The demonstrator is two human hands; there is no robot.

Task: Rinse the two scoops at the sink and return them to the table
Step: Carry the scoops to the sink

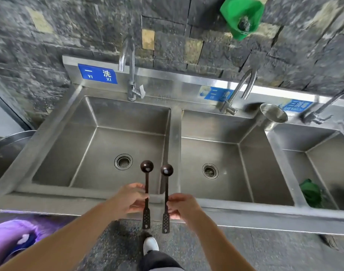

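Currently, left hand (131,200) pinches left scoop (146,192) mid-handle; right hand (182,206) pinches right scoop (166,196) likewise. Bowls project over the sink (173,153) divider, level, likely keeping residue contained. Both taps (129,75) appear dry; rinsing not started.

Honestly a lot of this is mush: my left hand (131,199) covers the middle of the left scoop (146,192) handle, and my right hand (182,206) hides part of the right scoop (166,196) shaft too. The white specks in both bowls are too small to make out. The third basin (323,153) runs off the right edge, along with its faucet (323,110). The two farther blue signs (216,94) are too blurry to read. The purple thing (13,237) bottom left is smeared and cropped, and the green bag (242,14) up top gets clipped by the edge.
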